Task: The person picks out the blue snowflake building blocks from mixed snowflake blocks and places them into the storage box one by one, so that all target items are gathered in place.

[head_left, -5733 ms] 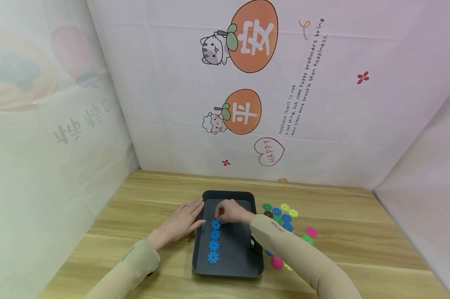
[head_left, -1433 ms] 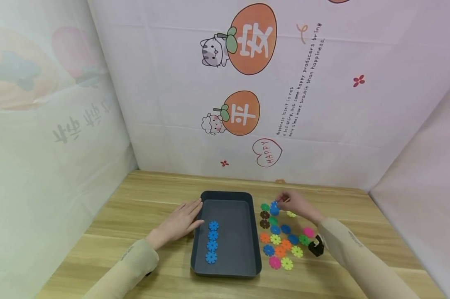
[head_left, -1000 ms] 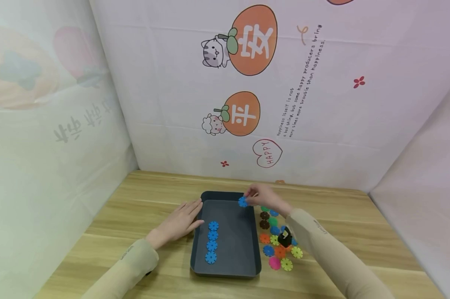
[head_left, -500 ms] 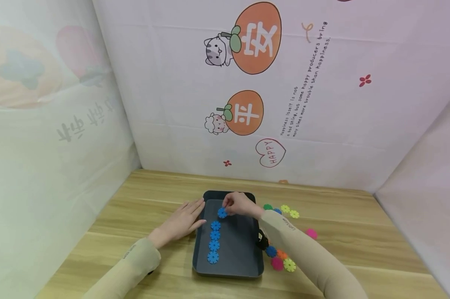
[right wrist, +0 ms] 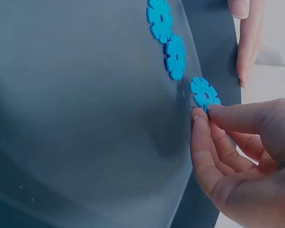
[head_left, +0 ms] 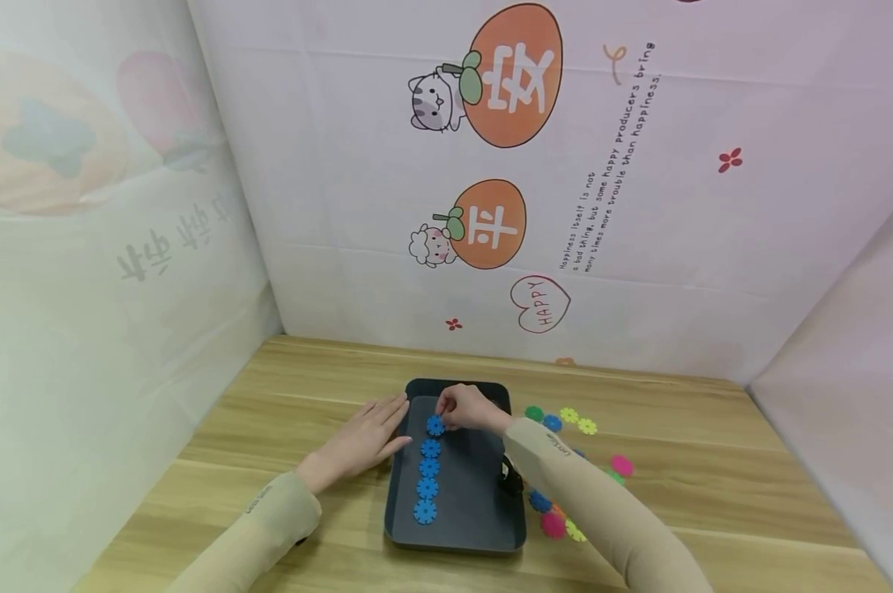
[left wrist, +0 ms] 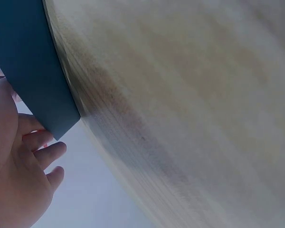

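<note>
My right hand [head_left: 470, 408] pinches a blue notched plastic disc [right wrist: 204, 93] between thumb and fingertips, just above the dark grey tray [head_left: 476, 494]. Below it, toward the near end, several blue discs [head_left: 427, 488] lie in a line along the tray's left side. In the right wrist view a gap shows between the pinched disc and the nearest lying disc [right wrist: 175, 58]. My left hand [head_left: 365, 436] rests with fingers extended against the tray's left rim; the left wrist view shows its fingers [left wrist: 51, 154] beside the tray's outer wall [left wrist: 42, 71].
Loose discs lie on the wooden table [head_left: 328, 527] right of the tray, among them yellow [head_left: 586, 427], green [head_left: 534, 413] and pink [head_left: 554, 525] ones. My right sleeve [head_left: 602, 502] covers part of them. A printed white sheet [head_left: 387, 206] stands behind the table.
My right hand took a blue disc from the loose pile, carried it left over the tray and brought it close to the line's far end. The left hand has stayed at the rim.
</note>
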`<state>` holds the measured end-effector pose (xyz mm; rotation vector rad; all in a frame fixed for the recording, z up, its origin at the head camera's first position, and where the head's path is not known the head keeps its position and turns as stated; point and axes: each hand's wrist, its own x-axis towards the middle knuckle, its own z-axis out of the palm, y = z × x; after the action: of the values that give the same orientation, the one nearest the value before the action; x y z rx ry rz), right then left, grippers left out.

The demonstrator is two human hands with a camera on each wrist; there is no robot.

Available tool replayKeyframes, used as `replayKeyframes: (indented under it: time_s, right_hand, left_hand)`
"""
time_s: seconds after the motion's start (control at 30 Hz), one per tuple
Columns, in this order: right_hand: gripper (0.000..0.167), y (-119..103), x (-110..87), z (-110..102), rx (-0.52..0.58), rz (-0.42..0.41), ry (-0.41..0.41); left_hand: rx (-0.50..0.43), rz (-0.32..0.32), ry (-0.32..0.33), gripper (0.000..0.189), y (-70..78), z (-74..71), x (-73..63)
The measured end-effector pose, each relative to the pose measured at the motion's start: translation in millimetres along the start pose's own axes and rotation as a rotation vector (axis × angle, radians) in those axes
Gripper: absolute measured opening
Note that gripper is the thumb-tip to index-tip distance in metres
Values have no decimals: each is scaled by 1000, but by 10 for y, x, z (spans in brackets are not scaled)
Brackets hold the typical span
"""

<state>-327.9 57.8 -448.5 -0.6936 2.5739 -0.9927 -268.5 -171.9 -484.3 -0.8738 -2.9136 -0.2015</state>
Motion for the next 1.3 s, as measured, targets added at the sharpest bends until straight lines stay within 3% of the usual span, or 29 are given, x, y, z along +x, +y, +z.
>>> replayKeyframes:
  time_s: [0.2, 0.5, 1.07, 1.3]
  right_hand:
    - [7, -21, 2, 27, 4, 3, -1]
    - [5, 40, 53, 69, -13, 10, -5]
    - [7, 37, 52, 75, -15, 8, -17]
    - [3, 71, 14, 7, -9, -42, -13]
  left_hand:
    - [-3, 3, 20, 64, 3, 14, 5]
    - [2, -11, -13, 66, 16, -13, -2]
    - [-3, -8, -16, 66, 26, -24, -11]
    - [-2, -11, -14, 66, 21, -9, -3]
